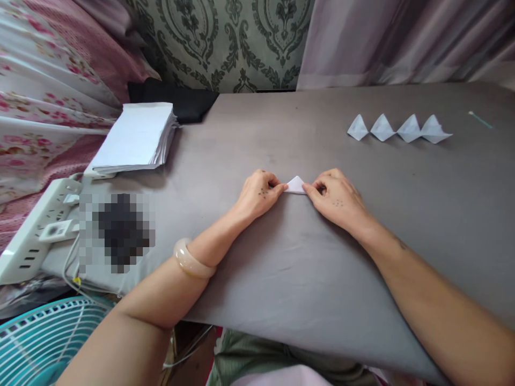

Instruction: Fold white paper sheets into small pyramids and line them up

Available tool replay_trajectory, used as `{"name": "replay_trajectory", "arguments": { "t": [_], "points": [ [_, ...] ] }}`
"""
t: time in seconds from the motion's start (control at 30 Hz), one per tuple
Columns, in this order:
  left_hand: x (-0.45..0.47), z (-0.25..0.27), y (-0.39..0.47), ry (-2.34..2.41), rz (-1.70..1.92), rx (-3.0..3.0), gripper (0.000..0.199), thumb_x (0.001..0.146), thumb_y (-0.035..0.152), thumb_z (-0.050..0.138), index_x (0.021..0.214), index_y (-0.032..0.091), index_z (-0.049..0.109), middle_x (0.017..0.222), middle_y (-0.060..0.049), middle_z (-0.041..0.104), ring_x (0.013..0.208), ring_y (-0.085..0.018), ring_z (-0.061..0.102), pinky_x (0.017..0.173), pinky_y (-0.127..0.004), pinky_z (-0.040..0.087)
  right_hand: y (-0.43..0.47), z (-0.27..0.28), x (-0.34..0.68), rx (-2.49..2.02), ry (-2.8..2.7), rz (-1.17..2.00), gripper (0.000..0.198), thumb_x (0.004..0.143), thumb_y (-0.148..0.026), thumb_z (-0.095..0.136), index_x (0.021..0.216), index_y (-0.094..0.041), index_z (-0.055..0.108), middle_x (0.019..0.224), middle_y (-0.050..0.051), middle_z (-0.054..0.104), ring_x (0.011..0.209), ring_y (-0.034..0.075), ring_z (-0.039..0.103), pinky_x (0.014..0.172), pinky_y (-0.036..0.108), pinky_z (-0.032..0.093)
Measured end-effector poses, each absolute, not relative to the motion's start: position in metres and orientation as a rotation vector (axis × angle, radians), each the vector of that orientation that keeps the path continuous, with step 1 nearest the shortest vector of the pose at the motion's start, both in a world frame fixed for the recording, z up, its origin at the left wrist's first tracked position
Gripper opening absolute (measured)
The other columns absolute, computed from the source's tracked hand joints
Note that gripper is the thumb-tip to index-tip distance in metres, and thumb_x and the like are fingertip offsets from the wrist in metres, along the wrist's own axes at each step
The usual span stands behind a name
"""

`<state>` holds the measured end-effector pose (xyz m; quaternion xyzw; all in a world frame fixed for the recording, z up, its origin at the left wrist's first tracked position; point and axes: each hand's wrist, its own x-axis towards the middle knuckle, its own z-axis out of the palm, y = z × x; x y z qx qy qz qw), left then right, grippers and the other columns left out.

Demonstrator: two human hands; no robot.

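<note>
Between my two hands is a small piece of folded white paper point(296, 185), its peak pointing away from me and its straight edge towards me. My left hand point(261, 194) pinches its left corner between thumb and curled fingers. At the opposite corner my right hand point(336, 197) grips it in the same way. The paper sits low, at the surface of the grey-covered table point(298, 273). Fingers hide both of its ends.
Several folded white paper shapes point(383, 127) stand in a row at the back right, near a thin stick point(480, 120). A stack of white paper point(134, 134) lies at the back left. Closer are a power strip point(30, 246), a blurred dark object point(123, 230) and a turquoise fan point(44, 338).
</note>
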<state>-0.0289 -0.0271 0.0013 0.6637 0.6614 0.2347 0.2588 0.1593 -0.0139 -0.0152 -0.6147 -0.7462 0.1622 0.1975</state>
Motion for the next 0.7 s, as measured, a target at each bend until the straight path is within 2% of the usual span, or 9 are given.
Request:
{"name": "replay_trajectory", "arguments": {
  "t": [0.23,0.53,0.6,0.7],
  "points": [
    [-0.026,-0.004,-0.028,1.839,0.639,1.820,0.018,0.084,0.032,0.062,0.080,0.015,0.067,0.092,-0.008,0.061,0.078,-0.016,0.055,0.080,-0.034,0.046,-0.012,-0.015,0.159,-1.742,-2.092,0.486,0.027,0.085,-0.045,0.055,0.075,-0.021,0.062,0.102,0.006,0.059,0.077,0.018,0.057,0.071,0.035,0.043],
    [-0.028,-0.009,-0.025,1.832,0.617,1.880,0.018,0.083,0.034,0.062,0.076,0.017,0.064,0.092,-0.007,0.061,0.081,-0.019,0.056,0.076,-0.036,0.047,-0.011,-0.013,0.158,-1.760,-2.087,0.535,0.026,0.084,-0.044,0.055,0.074,-0.020,0.060,0.102,0.006,0.058,0.071,0.016,0.056,0.069,0.034,0.044],
    [-0.029,-0.012,-0.026,1.814,0.637,1.915,0.016,0.084,0.033,0.061,0.082,0.017,0.063,0.094,-0.007,0.059,0.083,-0.019,0.056,0.076,-0.036,0.048,-0.010,-0.012,0.157,-1.778,-2.082,0.547,0.026,0.083,-0.044,0.056,0.073,-0.021,0.060,0.101,0.006,0.059,0.070,0.016,0.055,0.068,0.034,0.044],
    [-0.029,-0.016,-0.025,1.670,0.755,2.134,0.017,0.088,0.025,0.054,0.102,0.018,0.062,0.105,-0.009,0.057,0.093,-0.020,0.054,0.081,-0.036,0.048,-0.009,-0.010,0.155,-1.819,-2.082,0.558,0.026,0.082,-0.045,0.057,0.071,-0.021,0.060,0.099,0.006,0.059,0.070,0.016,0.055,0.067,0.034,0.043]
  ]
}}
